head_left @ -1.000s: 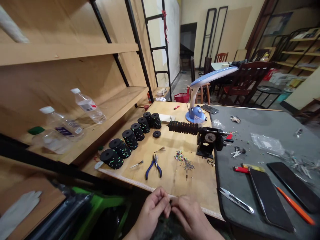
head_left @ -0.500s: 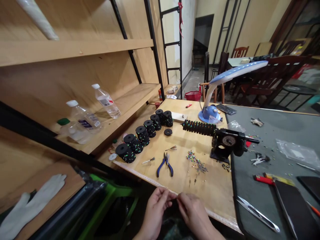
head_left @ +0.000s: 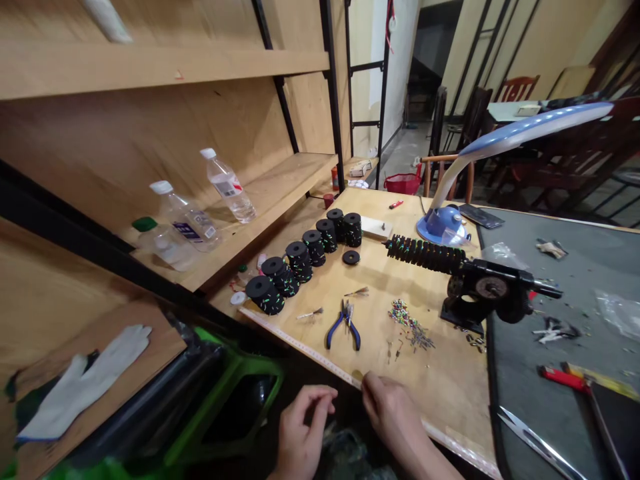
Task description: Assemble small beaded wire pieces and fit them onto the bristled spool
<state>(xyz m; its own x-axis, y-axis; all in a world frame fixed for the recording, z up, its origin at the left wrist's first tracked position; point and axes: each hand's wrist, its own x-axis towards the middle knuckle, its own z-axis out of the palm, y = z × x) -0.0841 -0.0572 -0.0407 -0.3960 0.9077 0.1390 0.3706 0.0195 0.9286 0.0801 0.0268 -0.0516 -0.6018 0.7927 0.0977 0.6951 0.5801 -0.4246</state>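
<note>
Below the table's front edge, my left hand is pinched with thumb and forefinger together; anything between them is too small to make out. My right hand rests at the edge of the wooden table, its fingers curled together and their tips partly hidden. Closest beyond the hands lie pliers with blue handles. To their right is a pile of small coloured beads, with thin metal pieces beside it. Short fine-stranded pieces lie near the pliers.
Several black foam spools line the left side. A black hand-cranked device carries a stack of foam discs. Behind stands a blue desk lamp. Scissor-like metal tweezers lie on the grey mat. Bottles stand on the shelf.
My hands have moved apart, the left one down and away from the table edge, the right one slightly right. The view has turned a little left.
</note>
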